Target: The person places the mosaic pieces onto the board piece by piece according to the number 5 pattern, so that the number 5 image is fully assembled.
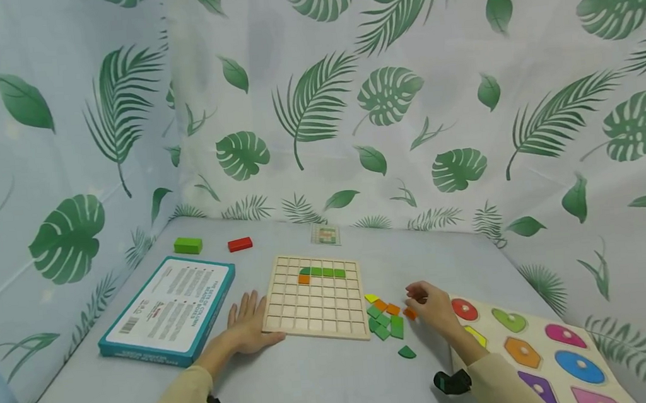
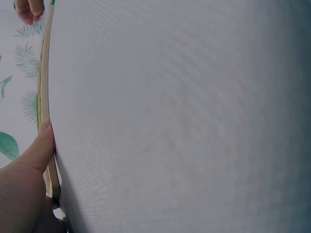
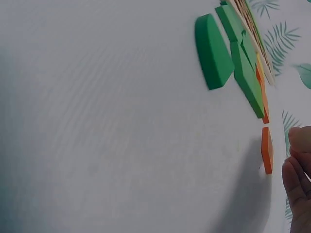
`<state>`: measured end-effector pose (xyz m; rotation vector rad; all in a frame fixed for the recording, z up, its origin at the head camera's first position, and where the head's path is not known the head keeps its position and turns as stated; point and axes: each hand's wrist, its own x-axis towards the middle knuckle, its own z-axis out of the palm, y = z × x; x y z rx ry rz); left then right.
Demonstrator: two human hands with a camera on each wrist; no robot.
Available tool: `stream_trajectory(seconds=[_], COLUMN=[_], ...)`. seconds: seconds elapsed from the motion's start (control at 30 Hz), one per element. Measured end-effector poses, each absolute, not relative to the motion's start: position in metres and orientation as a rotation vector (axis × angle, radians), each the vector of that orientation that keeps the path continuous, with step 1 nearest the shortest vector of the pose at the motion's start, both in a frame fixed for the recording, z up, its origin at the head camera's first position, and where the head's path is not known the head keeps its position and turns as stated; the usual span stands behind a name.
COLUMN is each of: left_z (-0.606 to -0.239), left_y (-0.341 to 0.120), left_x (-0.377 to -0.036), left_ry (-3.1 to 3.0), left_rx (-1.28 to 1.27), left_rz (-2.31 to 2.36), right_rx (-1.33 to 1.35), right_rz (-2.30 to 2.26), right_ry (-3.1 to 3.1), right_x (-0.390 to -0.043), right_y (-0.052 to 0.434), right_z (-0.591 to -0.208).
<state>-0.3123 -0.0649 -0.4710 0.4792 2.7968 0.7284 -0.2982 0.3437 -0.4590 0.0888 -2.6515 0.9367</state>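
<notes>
The left hand [image 1: 249,330], fingers spread and gripping nothing, rests on the smooth pale surface [image 1: 326,385], thumb against a wooden board [image 1: 314,311] ridged into square cells. In these sit a green row [image 1: 328,272], rounded at one end, and an orange square [image 1: 304,279]. The right hand [image 1: 434,306], fingers bent, hovers beside a flat orange tile [image 1: 410,313]; whether it pinches anything, I cannot tell. A fan-shaped green piece [image 1: 407,352] lies near.
</notes>
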Motion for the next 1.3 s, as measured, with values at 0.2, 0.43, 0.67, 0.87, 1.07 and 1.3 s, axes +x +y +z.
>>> stream_trajectory(seconds=[0.2, 0.43, 0.67, 0.87, 1.07, 1.3], left_z=[-0.463, -0.464, -0.465, -0.467, -0.476, -0.491], left_y=[-0.066, -0.069, -0.071, -0.071, -0.07, -0.068], left_x=[-0.307, -0.308, -0.307, -0.308, -0.313, -0.323], left_ry=[2.795, 2.814, 2.804, 2.795, 2.809, 2.84], left_rx=[0.477, 0.465, 0.478, 0.505, 0.487, 0.496], left_rz=[0.714, 0.699, 0.734, 0.801, 0.746, 0.721], right_rx=[0.11, 0.098, 0.039, -0.008, -0.011, 0.064], right_rz=[0.897, 0.897, 0.896, 0.885, 0.911, 0.931], right_ry=[-2.657, -2.734, -2.77, -2.761, -2.687, -2.551], right_x=[-0.292, -0.285, -0.286, -0.29, -0.298, -0.311], right_y=[0.348, 0.347, 0.346, 0.343, 0.332, 0.311], right_z=[-0.463, -0.466, -0.468, -0.468, -0.47, -0.462])
